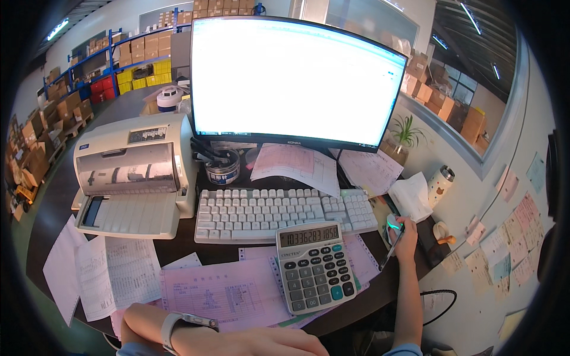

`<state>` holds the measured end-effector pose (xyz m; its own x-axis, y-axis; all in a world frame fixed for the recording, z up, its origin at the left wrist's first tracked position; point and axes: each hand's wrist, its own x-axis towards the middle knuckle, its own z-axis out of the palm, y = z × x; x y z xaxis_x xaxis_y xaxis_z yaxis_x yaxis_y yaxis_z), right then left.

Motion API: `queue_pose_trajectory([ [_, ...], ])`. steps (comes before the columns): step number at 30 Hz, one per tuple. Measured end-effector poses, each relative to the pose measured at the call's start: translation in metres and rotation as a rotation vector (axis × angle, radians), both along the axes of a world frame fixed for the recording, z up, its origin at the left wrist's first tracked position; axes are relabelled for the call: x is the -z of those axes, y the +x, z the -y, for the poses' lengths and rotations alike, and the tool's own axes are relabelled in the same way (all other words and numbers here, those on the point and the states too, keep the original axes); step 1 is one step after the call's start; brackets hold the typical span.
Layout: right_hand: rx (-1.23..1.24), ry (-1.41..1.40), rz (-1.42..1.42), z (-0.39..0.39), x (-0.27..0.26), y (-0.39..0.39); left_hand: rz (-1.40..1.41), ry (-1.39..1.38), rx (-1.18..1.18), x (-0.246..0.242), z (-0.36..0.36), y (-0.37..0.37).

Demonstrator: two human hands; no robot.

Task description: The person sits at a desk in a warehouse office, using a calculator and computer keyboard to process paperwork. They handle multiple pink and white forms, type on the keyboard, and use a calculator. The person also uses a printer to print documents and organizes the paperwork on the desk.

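Observation:
My right hand (404, 238) is on a light-coloured mouse (392, 221) with a green glow and holds a pen (391, 252) pointing down toward the desk. My left hand (267, 343) lies low at the picture's bottom edge, back upward, its fingers partly cut off; a watch with a pale strap (167, 333) is on that wrist. Just beyond it are pink printed forms (213, 289). A desktop calculator (315, 267) showing digits rests on the papers, its top edge against a white keyboard (267, 212). Behind stands a lit monitor (294, 84), its screen mostly washed out.
A dot-matrix printer (129, 173) stands left, with printed sheets (118, 271) before it. Near the monitor are a tub of pens (222, 167), more papers (296, 164) and a potted plant (406, 133). Tissues (412, 196) and a flask (441, 184) stand by the note-covered wall.

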<state>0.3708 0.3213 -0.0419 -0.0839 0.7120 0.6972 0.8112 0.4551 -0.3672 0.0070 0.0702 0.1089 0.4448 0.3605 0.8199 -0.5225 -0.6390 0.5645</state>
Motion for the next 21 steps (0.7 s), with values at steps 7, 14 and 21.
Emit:
queue_pose_trajectory([
  [7,0.018,-0.022,-0.018,0.0007,0.0012,0.0018,-0.019,0.006,0.024,0.0016,-0.0036,-0.0025],
  [14,0.016,-0.013,-0.001,-0.0010,0.0015,0.0020,0.047,-0.004,0.020,0.0023,-0.0024,-0.0005],
  [21,0.023,-0.029,-0.020,0.0007,0.0009,0.0014,0.040,-0.008,0.027,0.0025,-0.0019,-0.0024],
])
